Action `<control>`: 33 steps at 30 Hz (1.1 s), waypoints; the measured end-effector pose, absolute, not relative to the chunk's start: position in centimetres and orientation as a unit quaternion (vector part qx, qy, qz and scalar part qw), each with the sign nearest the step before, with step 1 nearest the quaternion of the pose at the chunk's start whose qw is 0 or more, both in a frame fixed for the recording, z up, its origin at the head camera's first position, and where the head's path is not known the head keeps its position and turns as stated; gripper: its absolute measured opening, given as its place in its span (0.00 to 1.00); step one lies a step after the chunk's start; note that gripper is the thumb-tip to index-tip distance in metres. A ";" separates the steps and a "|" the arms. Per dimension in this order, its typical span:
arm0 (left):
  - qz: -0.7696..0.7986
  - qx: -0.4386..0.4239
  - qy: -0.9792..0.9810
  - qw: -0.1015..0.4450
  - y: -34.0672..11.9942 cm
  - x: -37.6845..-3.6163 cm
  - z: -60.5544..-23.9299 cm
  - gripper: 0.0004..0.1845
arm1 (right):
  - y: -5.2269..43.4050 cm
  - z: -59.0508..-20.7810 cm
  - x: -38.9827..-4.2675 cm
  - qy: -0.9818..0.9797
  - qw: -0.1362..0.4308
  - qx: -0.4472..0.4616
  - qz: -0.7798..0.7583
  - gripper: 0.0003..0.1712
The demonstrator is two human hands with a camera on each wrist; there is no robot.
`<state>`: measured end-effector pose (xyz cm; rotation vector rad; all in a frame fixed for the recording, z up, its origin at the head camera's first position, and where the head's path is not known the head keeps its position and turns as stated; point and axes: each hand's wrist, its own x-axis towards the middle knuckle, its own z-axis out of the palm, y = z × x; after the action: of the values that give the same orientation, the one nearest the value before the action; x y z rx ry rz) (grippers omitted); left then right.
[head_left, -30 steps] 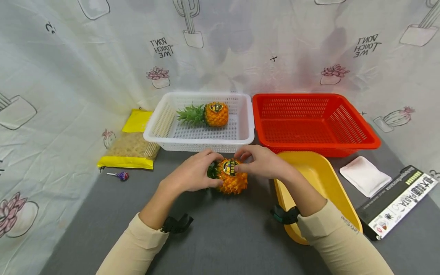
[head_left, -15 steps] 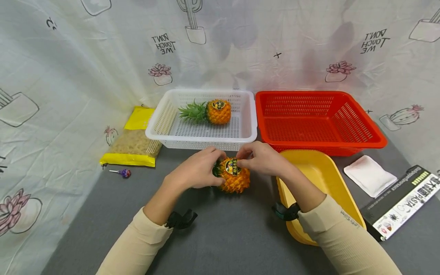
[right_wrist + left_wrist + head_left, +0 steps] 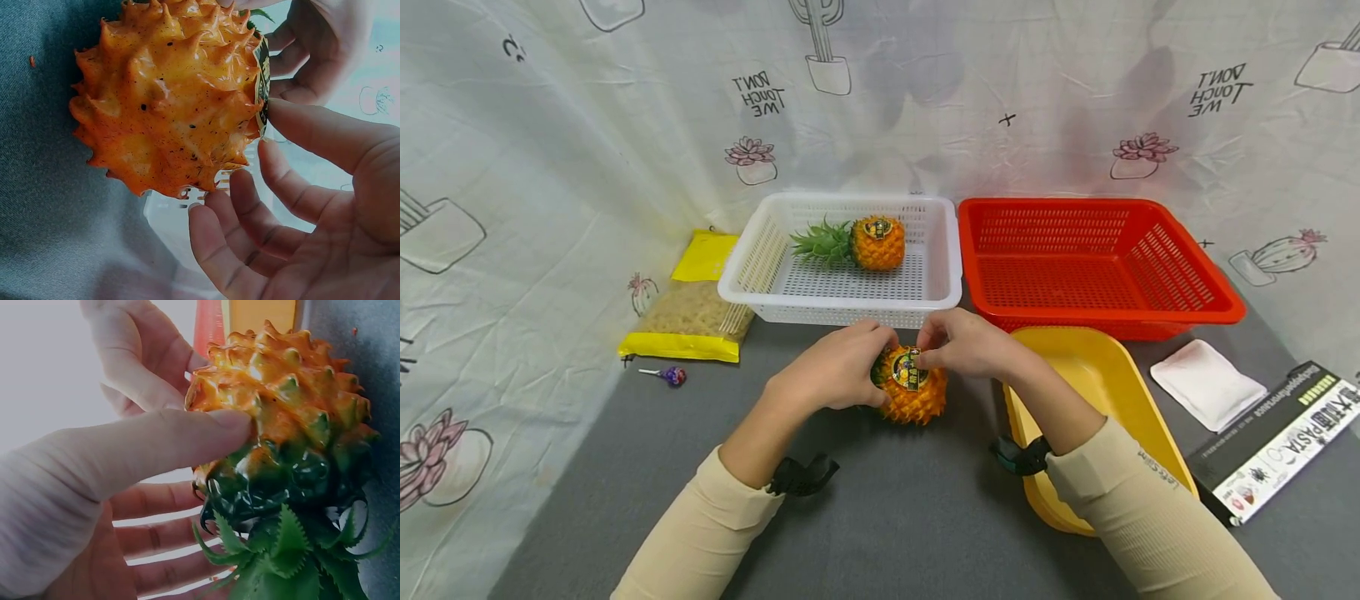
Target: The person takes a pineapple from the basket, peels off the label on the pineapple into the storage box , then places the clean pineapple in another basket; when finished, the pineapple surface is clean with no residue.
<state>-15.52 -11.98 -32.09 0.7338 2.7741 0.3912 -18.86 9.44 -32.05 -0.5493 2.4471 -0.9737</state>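
Note:
A small orange pineapple (image 3: 917,402) lies on its side on the grey table. Its green crown (image 3: 294,569) shows in the left wrist view, while the left hand hides it in the head view. The left hand (image 3: 838,367) grips the fruit near its crown end, thumb on the near side. On the upper side sits a dark and yellow label (image 3: 904,368). The right hand (image 3: 966,346) has its thumb and curled index finger at the edge of that label (image 3: 263,94). Its other fingers curl beside the fruit.
Behind stands a white basket (image 3: 838,307) holding another pineapple (image 3: 878,244), beside a red basket (image 3: 1097,319). A yellow tray (image 3: 1138,425), white pouch (image 3: 1206,383) and pasta box (image 3: 1273,450) lie right. Left are a pasta bag (image 3: 688,321) and lollipop (image 3: 673,376).
The head view has shifted slightly. The left hand has moved a little to the right over the pineapple, covering more of its crown end. The right thumb stays at the label.

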 end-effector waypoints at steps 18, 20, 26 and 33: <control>0.143 0.257 0.949 0.110 -12.1 -15.3 -32.3 0.34 | 9.2 -32.1 -18.9 0.880 0.203 -0.194 -0.384 0.05; 0.144 0.259 0.949 0.108 -12.2 -15.3 -32.3 0.34 | 9.2 -32.1 -18.9 0.877 0.204 -0.199 -0.388 0.05; 0.150 0.264 0.947 0.108 -12.3 -15.3 -32.3 0.35 | 9.4 -32.1 -19.0 0.869 0.229 -0.192 -0.395 0.07; 0.157 0.265 0.945 0.107 -12.3 -15.2 -32.2 0.34 | 9.5 -32.0 -19.1 0.865 0.241 -0.193 -0.396 0.08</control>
<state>-15.18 -12.30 -32.20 0.7803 2.7827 0.4635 -19.06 9.51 -31.99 -0.5280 2.3651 -1.0834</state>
